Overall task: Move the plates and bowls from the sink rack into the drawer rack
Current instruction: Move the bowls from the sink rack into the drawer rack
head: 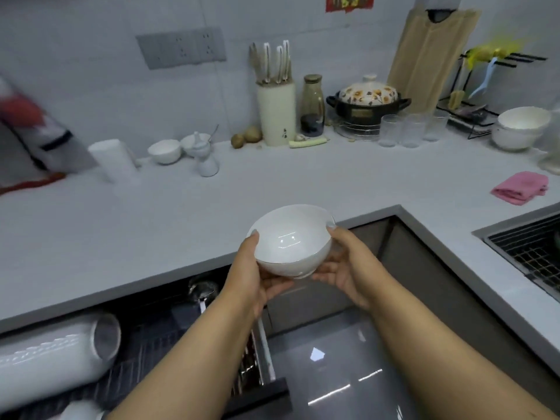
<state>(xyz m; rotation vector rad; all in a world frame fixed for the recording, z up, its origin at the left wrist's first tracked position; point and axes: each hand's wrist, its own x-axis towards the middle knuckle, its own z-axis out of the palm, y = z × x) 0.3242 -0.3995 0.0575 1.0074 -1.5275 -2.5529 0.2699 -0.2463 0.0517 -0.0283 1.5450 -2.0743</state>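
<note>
A white bowl (291,237), seemingly two nested, is held tilted in the air over the counter's front edge, its opening facing me. My left hand (257,274) grips its left side with the thumb on the rim. My right hand (342,268) cups the right side and base, thumb on the rim. Below, at lower left, the open drawer rack (169,338) holds a large white dish (48,356) on edge and some utensils. The sink rack (533,253) shows at the right edge. Stacked white bowls (519,127) sit on the counter at far right.
On the grey counter (151,213) stand a knife block (276,116), a bottle, a lidded clay pot (368,101), glasses (409,128), small white bowls (165,150) and a pink cloth (519,187). A glossy floor lies under my arms.
</note>
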